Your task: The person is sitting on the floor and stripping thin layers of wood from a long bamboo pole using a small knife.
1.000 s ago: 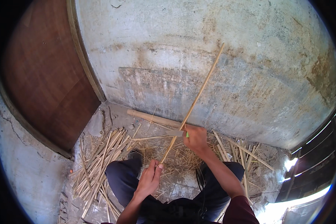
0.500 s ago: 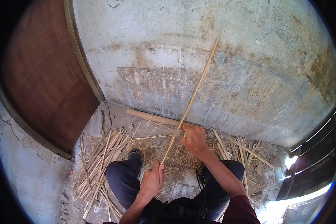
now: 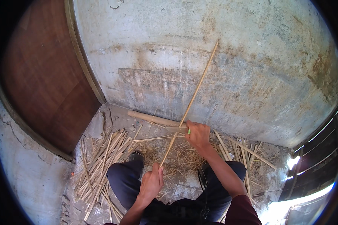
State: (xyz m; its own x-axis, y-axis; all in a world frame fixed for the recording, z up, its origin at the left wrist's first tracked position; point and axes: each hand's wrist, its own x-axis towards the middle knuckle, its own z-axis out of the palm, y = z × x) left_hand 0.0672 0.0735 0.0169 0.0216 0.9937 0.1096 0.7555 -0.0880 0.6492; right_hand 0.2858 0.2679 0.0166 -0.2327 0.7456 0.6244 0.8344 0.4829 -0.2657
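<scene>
A long, thin bamboo strip (image 3: 200,83) slants up and away from me, its far end at the wall. My left hand (image 3: 151,184) is closed around its near end. In my right hand (image 3: 198,135) is a knife (image 3: 174,129), its bit of green handle showing at the fingers. The blade points left and crosses the strip about midway, in front of it from this view. Whether the edge is cutting into the bamboo is too small to tell.
Beside my left leg lies a heap of bamboo strips (image 3: 101,165); more strips (image 3: 248,157) lie at right. Shavings (image 3: 180,155) cover the floor between my legs. A thick bamboo pole (image 3: 154,118) rests along the wall (image 3: 146,86). A brown door (image 3: 49,82) stands at left.
My right hand and the knife have moved slightly away from me and rightward along the strip. The strip's far end has dipped a little; my left hand has barely shifted.
</scene>
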